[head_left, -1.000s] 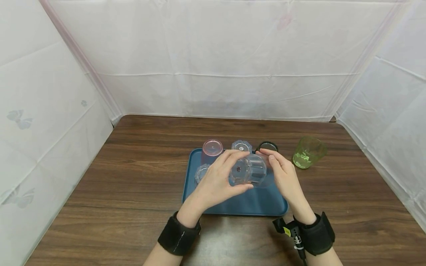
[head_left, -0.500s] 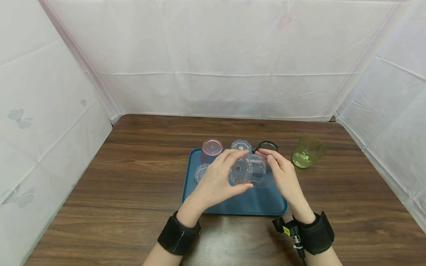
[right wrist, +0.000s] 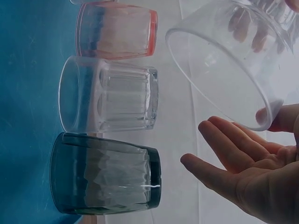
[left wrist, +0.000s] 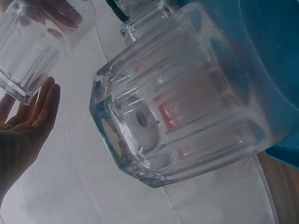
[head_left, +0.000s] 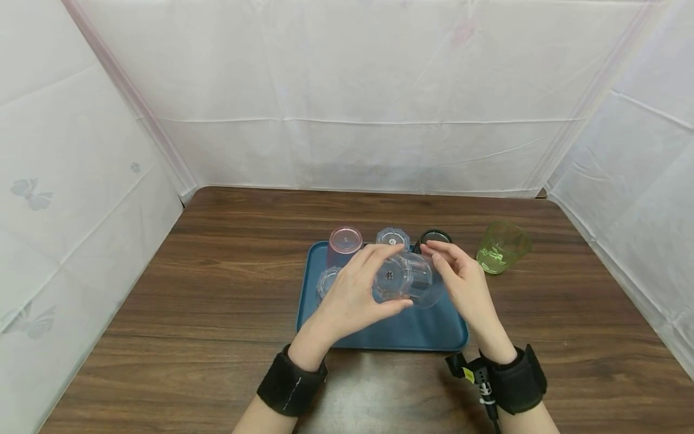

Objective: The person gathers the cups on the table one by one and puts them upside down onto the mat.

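Note:
My left hand (head_left: pixel 349 295) holds a clear faceted tumbler (head_left: pixel 403 277) by its base end. The tumbler is tilted on its side above the blue tray (head_left: pixel 401 337), its mouth towards the right. My right hand (head_left: pixel 463 280) is at the mouth end. In the right wrist view its fingers (right wrist: pixel 219 140) are extended apart from the glass, while the thumb lies at the tumbler's rim; whether it presses there I cannot tell. Another clear tumbler (left wrist: pixel 182 98) stands upside down on the tray beside my left hand, mostly hidden from the head view.
Along the tray's back edge, upside down, are a pink tumbler (head_left: pixel 346 241), a clear tumbler (right wrist: pixel 117 95) and a dark green tumbler (right wrist: pixel 107 175). A light green tumbler (head_left: pixel 504 248) stands on the wooden table right of the tray. White sheets (head_left: pixel 347 90) surround the table.
My right hand has drawn slightly back from the mouth of the clear tumbler, with its fingers shifted. The left hand and the tumbler stay almost in place.

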Tool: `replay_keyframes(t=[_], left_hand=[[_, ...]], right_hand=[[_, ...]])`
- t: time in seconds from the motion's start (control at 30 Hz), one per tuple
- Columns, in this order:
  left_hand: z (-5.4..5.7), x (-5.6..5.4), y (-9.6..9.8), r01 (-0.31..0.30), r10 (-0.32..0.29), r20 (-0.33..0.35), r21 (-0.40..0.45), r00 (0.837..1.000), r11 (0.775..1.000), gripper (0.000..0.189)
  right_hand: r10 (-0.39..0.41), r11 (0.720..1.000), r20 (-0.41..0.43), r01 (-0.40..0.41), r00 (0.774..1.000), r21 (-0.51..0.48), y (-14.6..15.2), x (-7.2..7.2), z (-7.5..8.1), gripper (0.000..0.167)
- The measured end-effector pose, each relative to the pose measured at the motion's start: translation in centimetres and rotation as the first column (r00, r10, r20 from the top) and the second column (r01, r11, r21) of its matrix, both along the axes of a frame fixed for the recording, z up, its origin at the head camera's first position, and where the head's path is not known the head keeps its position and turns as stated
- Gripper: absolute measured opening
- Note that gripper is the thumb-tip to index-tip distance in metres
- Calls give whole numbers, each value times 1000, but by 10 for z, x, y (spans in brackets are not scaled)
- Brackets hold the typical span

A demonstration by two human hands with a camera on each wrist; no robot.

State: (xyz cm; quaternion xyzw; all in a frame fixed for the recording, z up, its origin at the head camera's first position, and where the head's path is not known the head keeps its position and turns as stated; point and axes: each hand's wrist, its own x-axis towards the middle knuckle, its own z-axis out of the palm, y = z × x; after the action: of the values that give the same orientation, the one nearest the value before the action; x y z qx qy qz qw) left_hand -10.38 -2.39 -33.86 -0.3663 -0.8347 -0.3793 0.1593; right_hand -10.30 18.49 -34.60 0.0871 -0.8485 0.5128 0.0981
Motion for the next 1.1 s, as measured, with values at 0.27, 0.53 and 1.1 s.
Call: replay_keyframes(t=[0.27,0.53,1.1], left_hand=[[0,0,1,-4,4,-18,4,1000,1000,77],[-1,0,2,-13,12,-30,-4,999,1000,76],[-2,-1,3,-28,27,-46,-19,999,999,76]], right_hand=[[18,1000,25,-18,1000,4,1,2,1,37],[12,999,8,-12,1000,47,-2,1,0,36],[3,994,9,-4,1000,113,-4,-2,-1,34]])
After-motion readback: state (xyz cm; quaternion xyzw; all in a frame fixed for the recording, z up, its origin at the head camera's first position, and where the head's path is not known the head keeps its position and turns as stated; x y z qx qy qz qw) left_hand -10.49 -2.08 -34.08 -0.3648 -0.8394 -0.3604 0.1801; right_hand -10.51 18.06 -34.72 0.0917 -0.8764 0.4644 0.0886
